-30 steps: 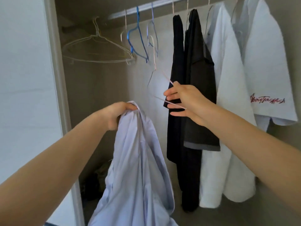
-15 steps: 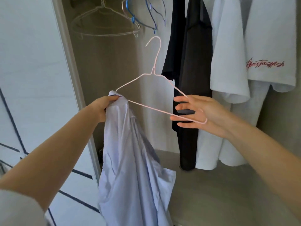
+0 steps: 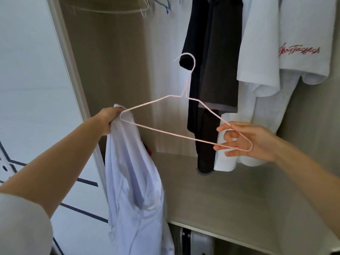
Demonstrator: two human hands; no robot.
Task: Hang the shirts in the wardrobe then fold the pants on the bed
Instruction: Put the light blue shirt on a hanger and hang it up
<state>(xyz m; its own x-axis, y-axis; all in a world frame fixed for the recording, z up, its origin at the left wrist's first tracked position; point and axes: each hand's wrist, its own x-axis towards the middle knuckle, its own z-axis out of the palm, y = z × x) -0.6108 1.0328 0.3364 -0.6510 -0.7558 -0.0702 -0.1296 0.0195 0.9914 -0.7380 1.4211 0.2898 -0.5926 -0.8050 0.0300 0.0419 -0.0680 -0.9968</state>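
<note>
My left hand (image 3: 108,119) grips the top of a pale lilac shirt (image 3: 133,184), which hangs down limp in front of the open wardrobe. My right hand (image 3: 242,142) holds the right end of a thin pink wire hanger (image 3: 165,132) between thumb and fingers. The hanger is held level between both hands, hook up. Its left tip sits right at the shirt's bunched top by my left hand. No pants or bed show in the view.
A black shirt (image 3: 211,67) and two white shirts (image 3: 261,52), one with red lettering (image 3: 299,50), hang at the right. Empty wire hangers (image 3: 141,10) hang top left. A wooden shelf (image 3: 230,197) lies below, with a white door panel (image 3: 36,89) on the left.
The pink hanger has come off the rail and down, turning level. Its left tip has reached the shirt top. The view has tilted down toward the shelf.
</note>
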